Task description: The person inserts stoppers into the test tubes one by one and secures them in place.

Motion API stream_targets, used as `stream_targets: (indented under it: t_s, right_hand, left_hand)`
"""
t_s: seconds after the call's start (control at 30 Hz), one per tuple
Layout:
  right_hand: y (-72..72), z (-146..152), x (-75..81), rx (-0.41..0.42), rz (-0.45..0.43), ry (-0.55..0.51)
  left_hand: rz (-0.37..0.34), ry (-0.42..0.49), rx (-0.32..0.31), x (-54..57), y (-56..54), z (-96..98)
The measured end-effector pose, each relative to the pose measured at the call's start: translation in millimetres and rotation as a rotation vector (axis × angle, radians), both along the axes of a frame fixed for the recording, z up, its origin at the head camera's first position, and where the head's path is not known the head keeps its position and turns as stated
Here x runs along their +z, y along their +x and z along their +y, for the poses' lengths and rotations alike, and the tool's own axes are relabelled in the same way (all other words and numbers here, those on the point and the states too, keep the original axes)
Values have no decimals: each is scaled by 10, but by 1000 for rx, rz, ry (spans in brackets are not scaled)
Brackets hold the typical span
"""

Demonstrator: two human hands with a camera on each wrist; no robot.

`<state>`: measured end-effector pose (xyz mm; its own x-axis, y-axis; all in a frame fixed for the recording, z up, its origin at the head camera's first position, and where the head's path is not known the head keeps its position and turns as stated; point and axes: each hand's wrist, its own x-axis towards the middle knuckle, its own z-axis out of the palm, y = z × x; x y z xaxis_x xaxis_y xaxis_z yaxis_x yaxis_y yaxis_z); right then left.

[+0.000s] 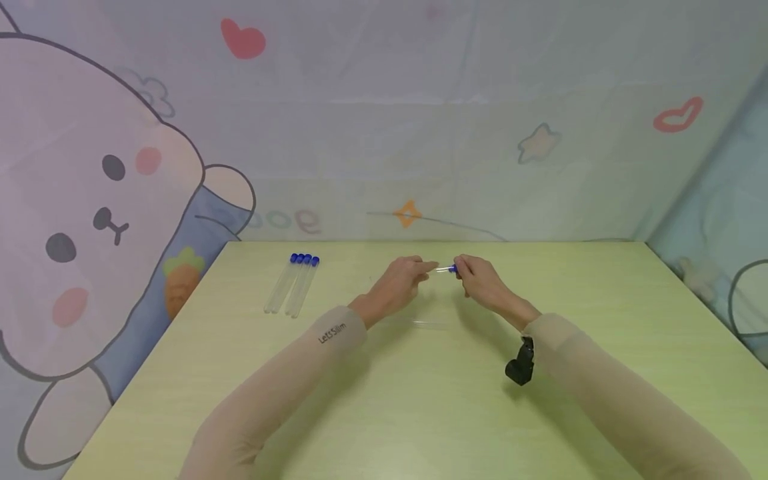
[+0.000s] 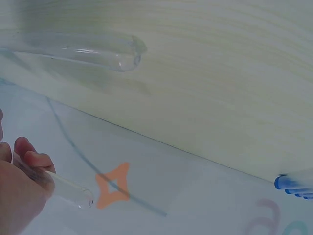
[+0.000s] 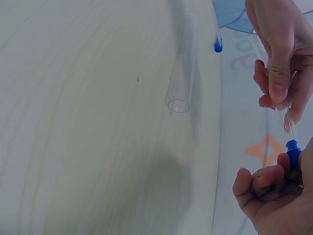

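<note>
My left hand (image 1: 401,280) grips a clear test tube (image 2: 71,192), its rounded end sticking out past the fingers in the left wrist view. To its right, my right hand (image 1: 483,283) pinches a blue cap (image 3: 293,155) between thumb and fingers. The cap's narrower plug is right at the tube's mouth, in line with it. Both hands are raised over the far half of the table. Below them a second clear tube (image 1: 429,325) lies on its side, its uncapped mouth showing in the right wrist view.
Several capped test tubes (image 1: 292,287) lie side by side on the left of the table (image 1: 384,413), blue caps toward the back. A printed cloth (image 1: 372,147) hangs behind the table's far edge. A black wrist camera (image 1: 521,365) hangs under the right sleeve.
</note>
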<state>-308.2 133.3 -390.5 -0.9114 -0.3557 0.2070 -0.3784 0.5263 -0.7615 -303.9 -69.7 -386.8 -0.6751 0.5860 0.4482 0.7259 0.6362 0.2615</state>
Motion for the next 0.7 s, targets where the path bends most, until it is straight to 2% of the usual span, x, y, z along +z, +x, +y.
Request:
stream_targets:
  t_s: [0.2, 0.3, 0.4, 0.53, 0.63, 0.7]
  right_hand:
    - [-3, -12, 20, -17, -3, -6]
    - [-16, 11, 37, -3, -9, 20]
    - [-43, 45, 58, 10, -12, 48]
    - [-78, 81, 82, 14, -11, 74]
    - [-96, 85, 91, 13, -8, 80]
    - [-108, 82, 99, 5, -6, 84]
  left_hand:
    - [6, 9, 3, 12, -1, 12]
    - [-29, 0, 0, 35, 2, 19]
    - [-40, -65, 25, 40, -15, 34]
    - [22, -179, 69, 45, -30, 55]
    - [48, -207, 83, 60, -9, 64]
    - [40, -215, 89, 75, 10, 65]
